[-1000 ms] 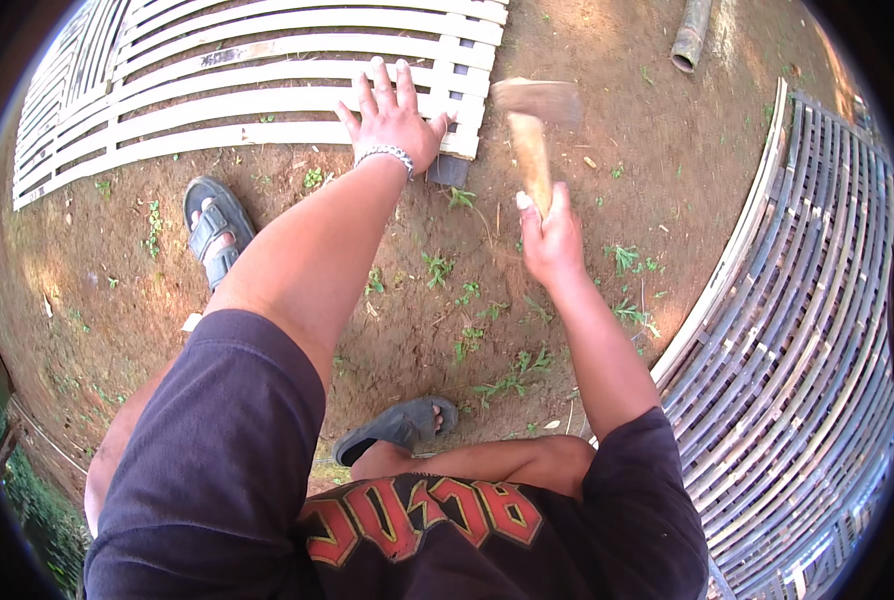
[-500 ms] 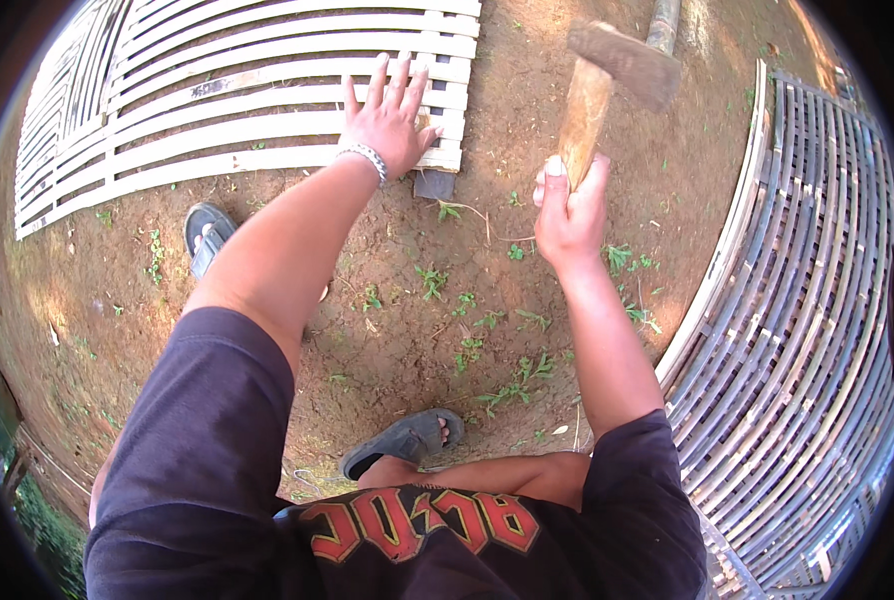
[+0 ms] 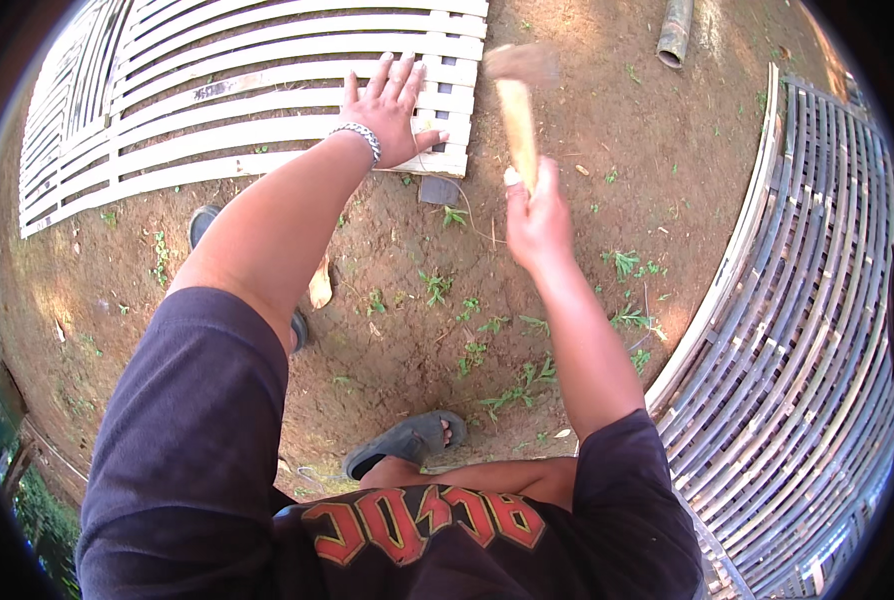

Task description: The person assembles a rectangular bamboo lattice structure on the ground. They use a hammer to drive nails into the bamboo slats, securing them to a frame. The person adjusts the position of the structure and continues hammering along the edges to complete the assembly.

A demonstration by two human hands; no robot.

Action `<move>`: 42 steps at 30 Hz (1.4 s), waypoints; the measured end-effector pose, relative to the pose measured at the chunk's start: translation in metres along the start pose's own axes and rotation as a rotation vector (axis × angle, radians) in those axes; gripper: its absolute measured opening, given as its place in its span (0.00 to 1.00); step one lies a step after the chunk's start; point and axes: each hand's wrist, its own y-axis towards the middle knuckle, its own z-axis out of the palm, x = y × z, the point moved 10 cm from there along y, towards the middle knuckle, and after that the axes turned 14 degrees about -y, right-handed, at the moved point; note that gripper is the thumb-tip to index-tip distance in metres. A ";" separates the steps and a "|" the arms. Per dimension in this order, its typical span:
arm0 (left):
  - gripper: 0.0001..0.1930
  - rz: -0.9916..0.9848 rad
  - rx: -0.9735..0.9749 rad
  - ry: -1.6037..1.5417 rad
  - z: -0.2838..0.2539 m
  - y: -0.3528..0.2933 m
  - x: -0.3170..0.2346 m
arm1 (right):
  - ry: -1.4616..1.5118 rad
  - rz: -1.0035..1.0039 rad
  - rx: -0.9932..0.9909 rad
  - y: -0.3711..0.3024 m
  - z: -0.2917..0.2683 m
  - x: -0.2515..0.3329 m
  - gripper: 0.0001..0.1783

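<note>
My left hand (image 3: 389, 112) lies with fingers spread on the right end of a pale slatted panel (image 3: 237, 125), pressing on its slats near the crosspiece. In my right hand (image 3: 540, 215) is a hammer (image 3: 518, 125), gripped by its wooden handle. Its blurred head is up beside the panel's right edge, to the right of my left hand. A small dark block (image 3: 439, 190) sits under the panel's near right corner.
A second, darker slatted panel (image 3: 777, 370) curves along the right side. At the upper right a pipe-like tube (image 3: 675, 35) lies on the bare soil. Small green weeds (image 3: 512, 390) grow between my sandalled feet and the panel.
My right hand has swung the hammer left, bringing its head closer to the panel's edge. My left hand stays on the slats, with its thumb shifted slightly outward.
</note>
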 end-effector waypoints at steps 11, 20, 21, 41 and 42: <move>0.54 0.012 0.004 -0.055 0.001 0.004 0.000 | 0.121 0.068 0.084 0.021 0.008 -0.037 0.13; 0.54 0.000 0.011 -0.057 0.000 0.003 0.000 | -0.210 -0.025 0.186 0.020 0.019 -0.028 0.10; 0.54 -0.006 0.011 -0.058 0.001 0.001 0.002 | -0.073 -0.013 0.105 0.021 0.009 -0.032 0.11; 0.53 0.013 -0.043 -0.052 -0.004 0.004 0.004 | 0.001 -0.106 -0.046 0.005 -0.003 -0.008 0.17; 0.53 0.028 -0.053 -0.052 -0.005 0.005 0.002 | -0.033 -0.110 -0.052 0.002 0.001 -0.012 0.17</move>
